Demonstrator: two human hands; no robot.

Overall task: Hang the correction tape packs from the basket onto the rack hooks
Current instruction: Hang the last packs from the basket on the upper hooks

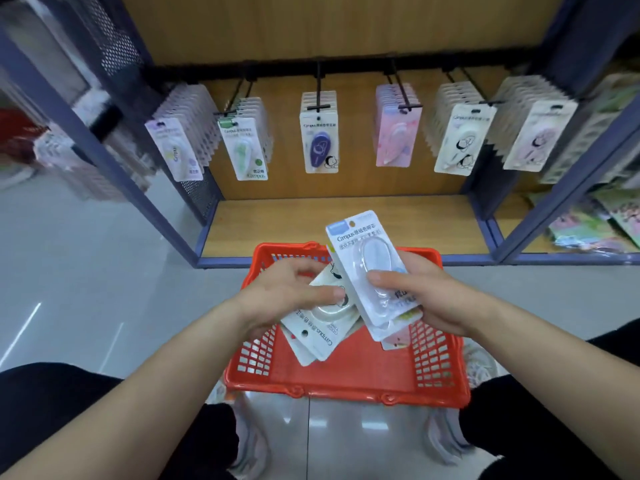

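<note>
Rack (343,69) of hooks (318,107) stands just behind the red basket (346,393), each hook already carrying a row of packs. Over the basket the left hand (287,292) grips white packs (322,327) that lie upside down, while the right hand (433,296) clasps a stack (391,306) with a blue-topped pack (367,258) facing up. To hang it well, I would free one pack, keep it upright, line its top hole (352,223) with a hook tip and slide it straight back.
</note>
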